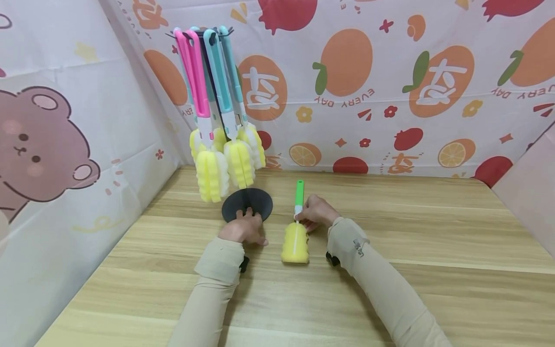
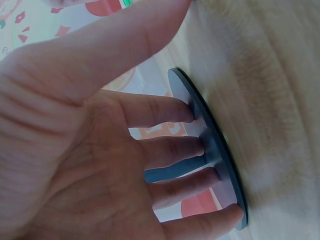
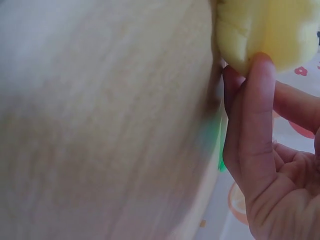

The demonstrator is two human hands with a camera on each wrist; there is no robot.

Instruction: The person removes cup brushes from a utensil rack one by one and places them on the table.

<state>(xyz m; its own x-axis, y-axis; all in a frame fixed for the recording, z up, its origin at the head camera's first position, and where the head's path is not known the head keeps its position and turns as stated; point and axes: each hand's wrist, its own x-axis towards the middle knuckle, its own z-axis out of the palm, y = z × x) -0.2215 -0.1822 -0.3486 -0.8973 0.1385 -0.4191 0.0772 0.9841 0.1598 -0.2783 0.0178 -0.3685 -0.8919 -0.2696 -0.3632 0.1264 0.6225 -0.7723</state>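
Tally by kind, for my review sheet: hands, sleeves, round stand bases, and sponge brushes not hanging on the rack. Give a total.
Bare left hand and right hand: 2
Beige fabric sleeves: 2
Black round flat base: 1
Yellow sponge brush with a green handle: 1
Total: 6

On the near side of the grip of the right hand, the yellow brush head looks like matt foam, its edges wavy; beyond the grip, the green handle appears smooth plastic. Under the fingertips of the left hand, the dark base is smooth with a faint sheen. Around both, the tabletop shows satiny wood grain; behind, the printed backdrop looks like creased cloth.
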